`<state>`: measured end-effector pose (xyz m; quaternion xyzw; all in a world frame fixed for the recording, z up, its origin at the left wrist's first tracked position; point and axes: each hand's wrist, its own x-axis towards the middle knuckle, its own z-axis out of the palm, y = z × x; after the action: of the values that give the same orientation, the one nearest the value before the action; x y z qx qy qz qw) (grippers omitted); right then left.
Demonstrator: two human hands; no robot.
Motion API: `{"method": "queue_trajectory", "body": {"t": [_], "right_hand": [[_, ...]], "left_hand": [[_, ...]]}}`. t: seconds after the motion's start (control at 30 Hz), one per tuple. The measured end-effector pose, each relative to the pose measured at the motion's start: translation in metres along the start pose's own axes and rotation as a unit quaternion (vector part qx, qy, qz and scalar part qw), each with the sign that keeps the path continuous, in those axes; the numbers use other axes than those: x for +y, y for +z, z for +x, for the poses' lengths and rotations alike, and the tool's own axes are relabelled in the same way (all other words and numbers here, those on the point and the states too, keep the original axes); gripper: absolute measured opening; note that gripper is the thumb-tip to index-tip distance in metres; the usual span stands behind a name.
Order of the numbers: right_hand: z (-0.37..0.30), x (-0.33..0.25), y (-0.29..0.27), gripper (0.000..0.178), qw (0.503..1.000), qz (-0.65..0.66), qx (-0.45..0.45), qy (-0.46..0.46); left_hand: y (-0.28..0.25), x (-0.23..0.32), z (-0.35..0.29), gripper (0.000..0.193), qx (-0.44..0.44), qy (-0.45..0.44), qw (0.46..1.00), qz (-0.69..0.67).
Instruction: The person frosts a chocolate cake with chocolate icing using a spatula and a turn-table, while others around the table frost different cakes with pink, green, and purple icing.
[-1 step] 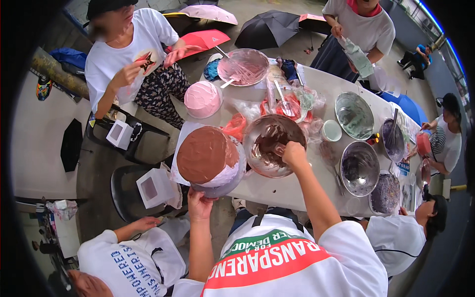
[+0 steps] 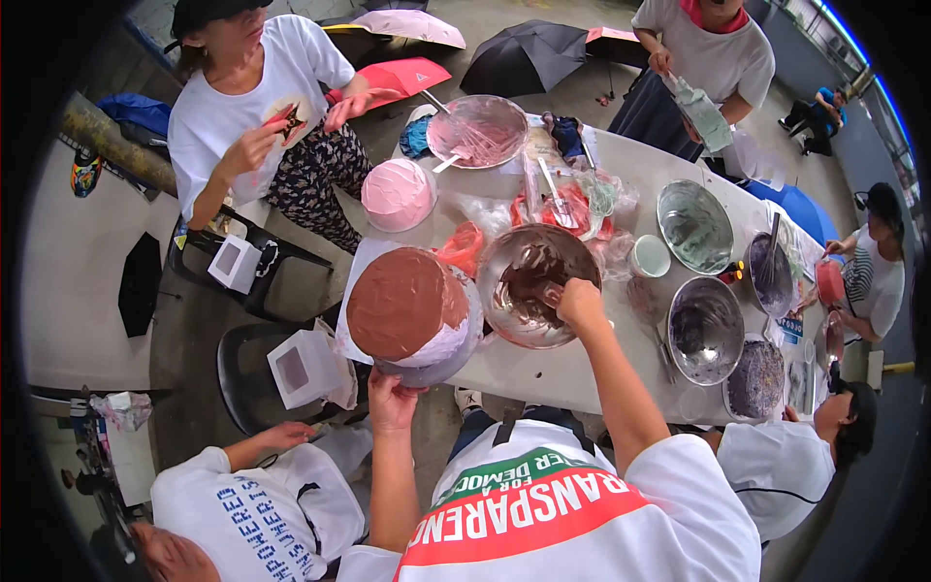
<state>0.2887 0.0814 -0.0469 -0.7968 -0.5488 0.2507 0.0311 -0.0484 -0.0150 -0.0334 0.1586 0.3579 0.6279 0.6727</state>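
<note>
My left hand point(image 2: 392, 400) grips the near edge of a round board point(image 2: 419, 372) from below. On it sits a round cake point(image 2: 407, 303) with brown frosting on its top and one side; pale lilac shows on the lower near side. My right hand point(image 2: 582, 305) is closed on a spatula point(image 2: 553, 295), whose blade is inside a steel mixing bowl point(image 2: 582, 254) smeared with brown frosting. The bowl stands on the table, just right of the cake. My right fingers partly hide the spatula's handle.
The white table point(image 2: 621, 373) also carries a pink-frosted cake point(image 2: 399, 195), a pink-smeared bowl point(image 2: 509, 109), a green-smeared bowl point(image 2: 713, 209), a purple-smeared bowl point(image 2: 706, 330), a whisk point(image 2: 666, 357) and crumpled plastic bags point(image 2: 611, 254). Several people stand around. Left are chairs with white boxes point(image 2: 301, 367).
My right hand and the spatula have shifted slightly to the right in the bowl. The person at the upper left has moved a little. My left hand holds its place.
</note>
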Motion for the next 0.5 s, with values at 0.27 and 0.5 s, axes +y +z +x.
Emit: {"method": "queue_trajectory", "body": {"t": [0.27, 0.5], "right_hand": [[0.013, -0.013, 0.056, 0.017, 0.972, 0.231, -0.014, 0.05], [0.022, -0.008, 0.07, 0.022, 0.781, 0.583, -0.135, 0.181]], "left_hand": [[0.003, 0.006, 0.019, 0.048, -0.003, -0.018, 0.999, 0.027], [-0.006, 0.016, 0.032, 0.044, -0.034, -0.024, 0.998, 0.041]]}}
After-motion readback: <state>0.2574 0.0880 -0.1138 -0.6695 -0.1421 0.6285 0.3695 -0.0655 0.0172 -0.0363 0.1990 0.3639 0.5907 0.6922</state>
